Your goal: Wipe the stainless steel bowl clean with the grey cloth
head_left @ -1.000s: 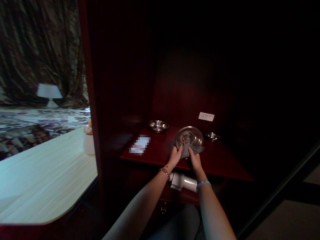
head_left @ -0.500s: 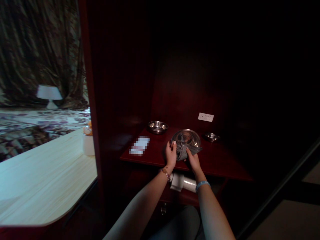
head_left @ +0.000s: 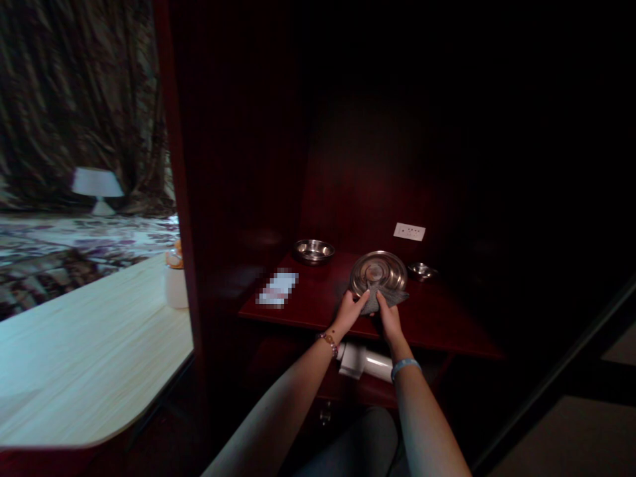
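Observation:
A round, shiny steel plate (head_left: 382, 264) is held tilted toward me above the dark red shelf. A grey cloth (head_left: 371, 303) is bunched over its near rim, and a loose corner sticks out to the right. My left hand (head_left: 348, 313) is closed at the plate's near left edge, with its thumb on the cloth. My right hand (head_left: 390, 320) pinches the cloth against the near rim, thumb on top. Fingers under the plate are hidden. Behind the plate, a steel bowl (head_left: 313, 252) sits to the left and a smaller steel bowl (head_left: 422, 271) to the right.
A blurred-out white, flat item (head_left: 279, 287) lies on the shelf (head_left: 318, 310) at left. A white socket plate (head_left: 409, 232) is on the back panel. White objects (head_left: 377, 366) lie below. A cabinet side wall (head_left: 181, 199) separates a pale wooden table (head_left: 99, 358) with a white jar (head_left: 175, 288).
The plate has moved slightly right and tilted more toward me. My left hand has shifted right and down along the rim, closer to my right hand.

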### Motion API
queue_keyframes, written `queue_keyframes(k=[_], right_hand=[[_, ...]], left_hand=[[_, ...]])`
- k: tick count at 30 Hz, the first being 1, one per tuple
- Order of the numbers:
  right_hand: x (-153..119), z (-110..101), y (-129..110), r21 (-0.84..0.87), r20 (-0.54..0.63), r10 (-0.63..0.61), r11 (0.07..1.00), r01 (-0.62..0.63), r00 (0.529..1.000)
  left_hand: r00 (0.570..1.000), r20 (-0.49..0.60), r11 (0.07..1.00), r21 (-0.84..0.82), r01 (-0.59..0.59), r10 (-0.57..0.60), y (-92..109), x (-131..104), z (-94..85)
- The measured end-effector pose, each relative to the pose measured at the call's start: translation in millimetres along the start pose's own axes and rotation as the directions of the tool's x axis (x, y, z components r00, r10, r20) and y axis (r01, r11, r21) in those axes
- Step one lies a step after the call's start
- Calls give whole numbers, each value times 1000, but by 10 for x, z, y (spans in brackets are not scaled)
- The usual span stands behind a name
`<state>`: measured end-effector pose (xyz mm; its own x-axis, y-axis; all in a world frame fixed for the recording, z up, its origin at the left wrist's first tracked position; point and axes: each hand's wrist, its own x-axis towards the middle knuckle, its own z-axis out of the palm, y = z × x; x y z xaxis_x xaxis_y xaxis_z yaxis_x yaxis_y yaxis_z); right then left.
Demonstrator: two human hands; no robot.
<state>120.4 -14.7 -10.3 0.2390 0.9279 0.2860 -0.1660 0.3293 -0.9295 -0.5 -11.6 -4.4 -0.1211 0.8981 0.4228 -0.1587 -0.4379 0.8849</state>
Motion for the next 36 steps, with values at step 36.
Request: queue_keyframes(k=[36], right_hand=[[-19, 14, -4, -16, 30, -35, 999, 36, 999]], left_hand=[[1000, 6, 990, -140, 11, -10, -91, 59, -6]])
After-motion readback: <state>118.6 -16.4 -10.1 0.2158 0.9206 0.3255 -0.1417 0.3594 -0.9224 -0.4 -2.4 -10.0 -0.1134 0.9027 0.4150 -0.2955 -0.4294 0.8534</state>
